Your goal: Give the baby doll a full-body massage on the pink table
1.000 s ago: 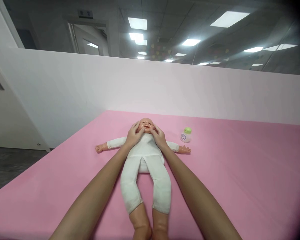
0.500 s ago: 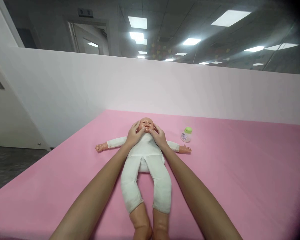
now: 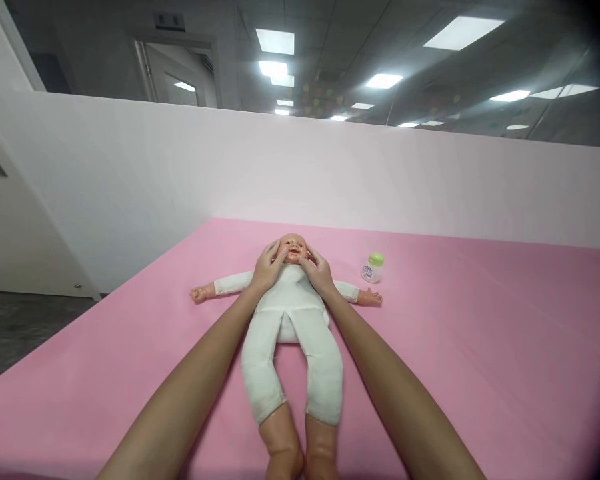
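Doll (image 3: 290, 313) lies face-up on the pink sheet (image 3: 480, 347), arms spread, legs toward me. My left hand (image 3: 266, 270) and right hand (image 3: 320, 272) cup its head from either side, fingers open against the cheeks, hands apart. A small green-capped bottle (image 3: 373, 267) stands upright near its outstretched arm.

A baby doll (image 3: 290, 313) in a white bodysuit lies face-up on the pink bed (image 3: 480, 347), arms spread, bare legs toward the near edge.
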`<state>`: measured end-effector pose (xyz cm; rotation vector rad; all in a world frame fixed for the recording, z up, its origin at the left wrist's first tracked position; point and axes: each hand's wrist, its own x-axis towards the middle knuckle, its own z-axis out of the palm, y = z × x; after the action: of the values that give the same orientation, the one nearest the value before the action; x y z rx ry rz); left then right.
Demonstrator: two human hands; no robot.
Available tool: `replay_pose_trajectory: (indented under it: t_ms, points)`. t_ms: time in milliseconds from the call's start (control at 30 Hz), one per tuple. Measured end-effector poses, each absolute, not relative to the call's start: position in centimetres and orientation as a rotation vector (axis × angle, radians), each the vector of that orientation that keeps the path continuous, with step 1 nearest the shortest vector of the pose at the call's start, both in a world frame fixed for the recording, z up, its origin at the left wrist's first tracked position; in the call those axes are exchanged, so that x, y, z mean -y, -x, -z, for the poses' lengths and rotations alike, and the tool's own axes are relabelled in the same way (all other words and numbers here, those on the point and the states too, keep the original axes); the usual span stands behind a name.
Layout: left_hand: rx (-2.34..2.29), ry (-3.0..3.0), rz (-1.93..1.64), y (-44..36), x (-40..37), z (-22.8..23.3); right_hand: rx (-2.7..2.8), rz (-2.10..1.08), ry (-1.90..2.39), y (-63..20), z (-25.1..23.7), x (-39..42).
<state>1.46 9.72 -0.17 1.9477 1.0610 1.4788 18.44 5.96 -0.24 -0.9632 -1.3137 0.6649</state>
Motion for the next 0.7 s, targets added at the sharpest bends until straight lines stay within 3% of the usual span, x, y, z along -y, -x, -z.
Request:
replay_pose_trajectory:
  t_ms: [700]
  points:
    - [-1.085,-1.956,-1.475,-1.49,-9.69,0.01,1.307,-0.671,0.956,-18.40,0.17,-5.85]
